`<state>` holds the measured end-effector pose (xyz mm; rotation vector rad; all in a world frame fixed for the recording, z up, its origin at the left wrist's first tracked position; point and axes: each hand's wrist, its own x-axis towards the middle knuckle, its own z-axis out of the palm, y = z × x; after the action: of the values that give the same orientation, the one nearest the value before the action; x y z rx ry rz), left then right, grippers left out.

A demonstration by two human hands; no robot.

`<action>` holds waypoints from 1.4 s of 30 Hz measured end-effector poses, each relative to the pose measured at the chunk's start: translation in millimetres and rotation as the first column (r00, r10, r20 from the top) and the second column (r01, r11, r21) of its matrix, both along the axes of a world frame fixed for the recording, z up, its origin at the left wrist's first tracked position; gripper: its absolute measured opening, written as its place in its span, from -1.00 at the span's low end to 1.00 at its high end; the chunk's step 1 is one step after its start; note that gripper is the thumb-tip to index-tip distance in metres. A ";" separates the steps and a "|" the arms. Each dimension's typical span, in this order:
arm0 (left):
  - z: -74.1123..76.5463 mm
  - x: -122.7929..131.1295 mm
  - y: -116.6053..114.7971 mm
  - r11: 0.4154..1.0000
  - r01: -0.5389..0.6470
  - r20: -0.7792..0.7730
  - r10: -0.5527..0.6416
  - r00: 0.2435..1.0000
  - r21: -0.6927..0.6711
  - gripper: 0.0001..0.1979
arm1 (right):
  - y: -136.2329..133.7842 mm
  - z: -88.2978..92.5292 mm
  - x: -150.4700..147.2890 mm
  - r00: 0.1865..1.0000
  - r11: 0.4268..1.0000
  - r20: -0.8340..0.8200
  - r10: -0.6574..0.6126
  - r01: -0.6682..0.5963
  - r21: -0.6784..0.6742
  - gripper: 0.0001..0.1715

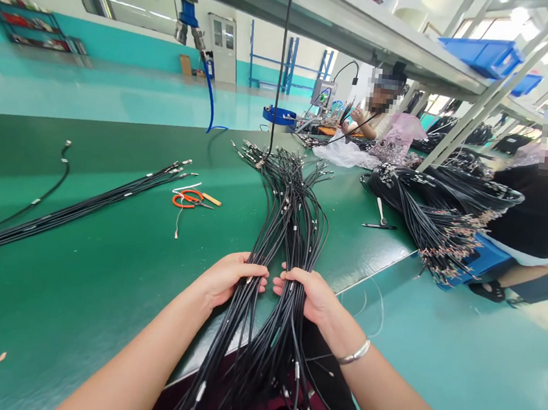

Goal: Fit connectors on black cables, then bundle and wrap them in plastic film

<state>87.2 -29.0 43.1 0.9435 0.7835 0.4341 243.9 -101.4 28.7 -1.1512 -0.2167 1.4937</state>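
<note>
My left hand (241,276) is wrapped round the left part of a big bundle of thin black cables (297,214). Round the right part of the same bundle, my right hand (301,289) is closed, its thumb lying over the cables. A small gap separates the two hands. The far cable ends, with small metal terminals, spread on the green table (111,305); the near ends hang over its front edge onto my lap. Orange-handled scissors (191,199) lie to the left of the bundle, beside a white tie.
A thinner row of black cables (82,211) lies at the left. Thick cable coils (415,207) are piled at the right, near a white tool (381,211). One person sits across; another is at the far right. A shelf (372,19) runs overhead.
</note>
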 end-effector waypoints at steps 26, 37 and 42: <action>-4.7 6.6 -6.4 0.975 0.098 0.012 -0.103 0.995 0.199 -0.71 | 1.7 0.0 -7.3 0.992 0.993 0.089 0.090 -0.096 0.062 -0.77; -1.7 -0.1 -0.1 1.000 -0.003 0.002 0.003 1.000 0.005 -0.72 | -0.2 -5.0 1.7 0.997 0.997 0.020 0.074 -0.075 0.033 -0.74; 0.3 1.9 -2.3 1.000 -0.018 -0.003 0.018 1.000 -0.026 -0.73 | -2.5 -4.8 4.8 0.998 0.997 -0.046 0.040 -0.037 0.061 -0.69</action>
<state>89.1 -31.3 43.4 0.9139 0.7988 0.4376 248.8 -103.9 23.9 -1.0677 -0.2511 1.5365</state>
